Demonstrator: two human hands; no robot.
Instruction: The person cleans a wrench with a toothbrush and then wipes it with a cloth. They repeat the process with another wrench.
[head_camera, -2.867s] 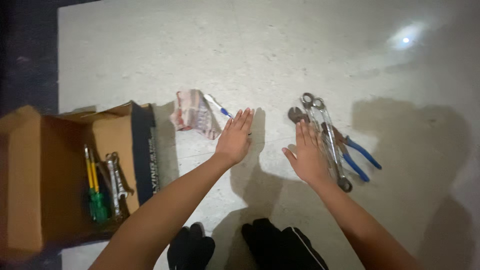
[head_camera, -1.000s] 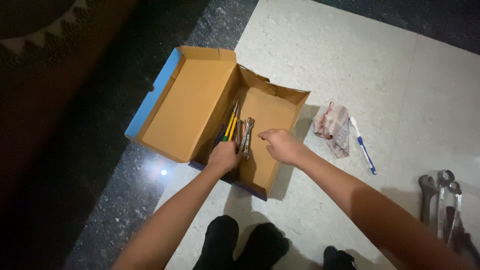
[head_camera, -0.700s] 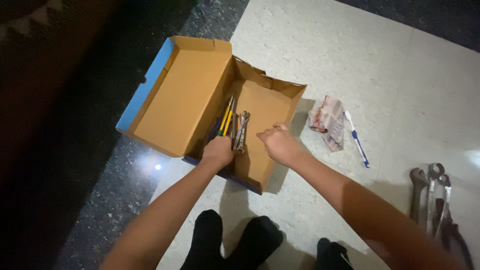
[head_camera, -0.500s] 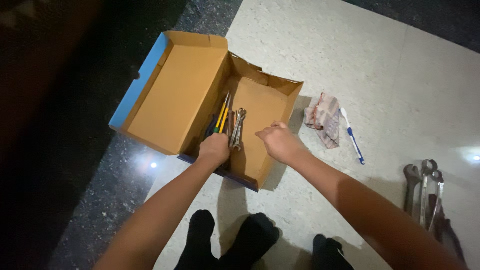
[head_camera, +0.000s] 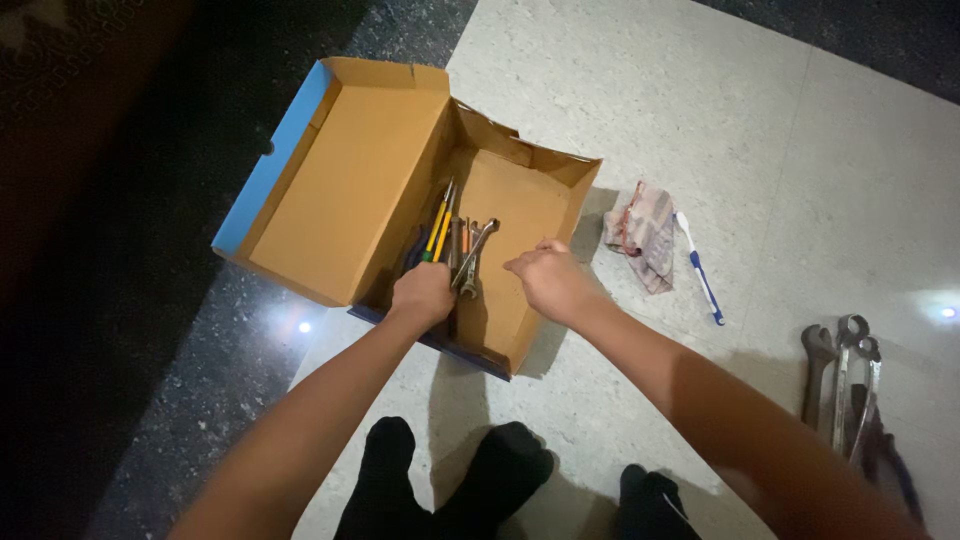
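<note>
While the left hand (head_camera: 423, 293) stays curled around the tool handles at the near edge of the cardboard box (head_camera: 520, 330), one wrench (head_camera: 472, 257) now tips up off the box floor; a moment ago it lay flat. The right hand (head_camera: 540, 280), fingers bunched, hangs just beside it, but I cannot tell if it pinches anything. The yellow screwdrivers (head_camera: 439, 225) lie against the box's left wall. On the floor sit a rag (head_camera: 632, 228), a toothbrush (head_camera: 697, 272) and more spanners (head_camera: 845, 385).

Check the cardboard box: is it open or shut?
Open. The cardboard box has its lid folded back flat, baring screwdrivers and wrenches inside, where the left hand reaches.
</note>
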